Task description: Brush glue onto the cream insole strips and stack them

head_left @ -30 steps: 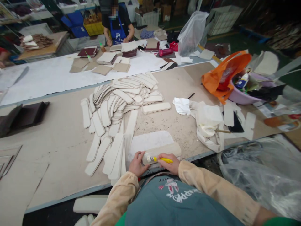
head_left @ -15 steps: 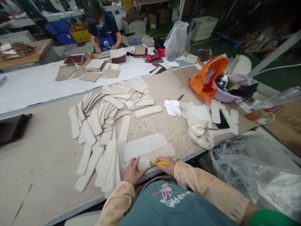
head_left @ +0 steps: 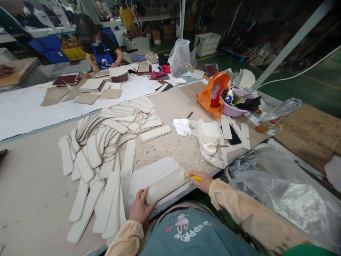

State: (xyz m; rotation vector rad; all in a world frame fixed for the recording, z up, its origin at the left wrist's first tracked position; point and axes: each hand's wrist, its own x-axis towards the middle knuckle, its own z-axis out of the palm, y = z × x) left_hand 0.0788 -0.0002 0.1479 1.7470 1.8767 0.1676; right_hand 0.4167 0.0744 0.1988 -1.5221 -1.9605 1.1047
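Note:
A long, rounded cream strip lies on a white sheet at the table's near edge. My left hand rests at the strip's left end, thumb and fingers spread around that end. In my right hand is a yellow-handled brush, its pale bristles on the strip's right end. Left of the sheet, many similar cream strips lie in an overlapping, fanned pile. A white container on crumpled cloth stands beyond my right hand, with a stick at it.
A crumpled white tissue lies mid-table. Farther right are an orange bag, a purple basin and a bottle. Clear plastic sheeting covers something at the lower right. A person in a blue apron works across the table.
My right hand and the brush have moved right along the strip, from near its left part to its right end. The camera view has shifted, so the table items appear farther left.

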